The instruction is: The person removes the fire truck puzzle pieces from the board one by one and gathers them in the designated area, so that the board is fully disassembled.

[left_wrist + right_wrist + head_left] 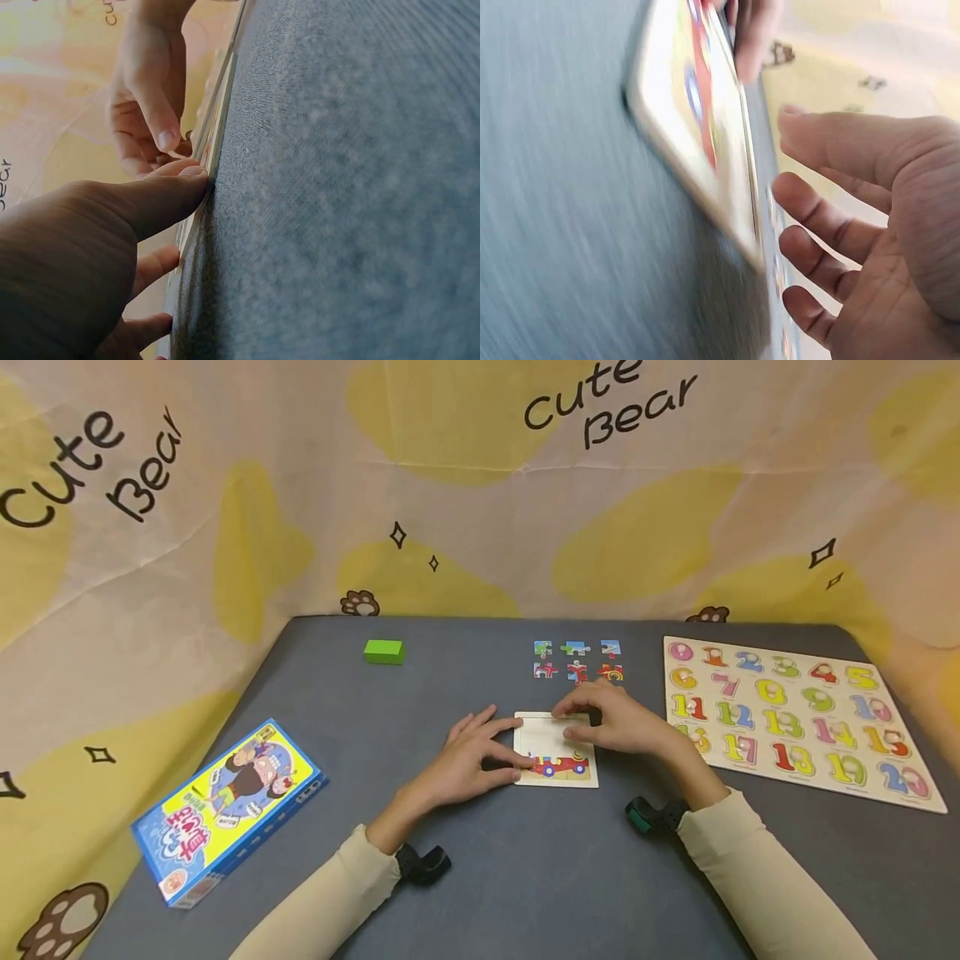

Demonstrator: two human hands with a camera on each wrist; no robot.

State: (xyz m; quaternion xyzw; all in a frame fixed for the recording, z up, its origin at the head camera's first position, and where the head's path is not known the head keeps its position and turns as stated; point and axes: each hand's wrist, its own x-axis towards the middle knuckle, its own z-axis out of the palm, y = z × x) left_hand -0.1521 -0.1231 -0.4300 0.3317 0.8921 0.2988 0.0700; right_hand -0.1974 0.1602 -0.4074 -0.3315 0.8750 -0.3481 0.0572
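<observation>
A small white puzzle board point(542, 727) lies on the table before me, its lower part filled with pieces that show a red vehicle point(562, 767) with blue wheels. My left hand point(467, 762) rests at the board's left edge with fingers spread; its thumb touches the vehicle picture near the lower left. Over the upper right of the board hovers my right hand point(622, 724), fingers loosely bent. In the right wrist view nothing shows between the thumb and fingers of that hand point(885, 202). Several loose jigsaw pieces point(576, 648) lie in two rows beyond the board.
A wooden number board point(750, 714) occupies the right side of the table. At the left lies a blue and yellow box point(232, 802), with a green block point(384, 652) farther back. A printed cloth point(465, 485) hangs behind the table.
</observation>
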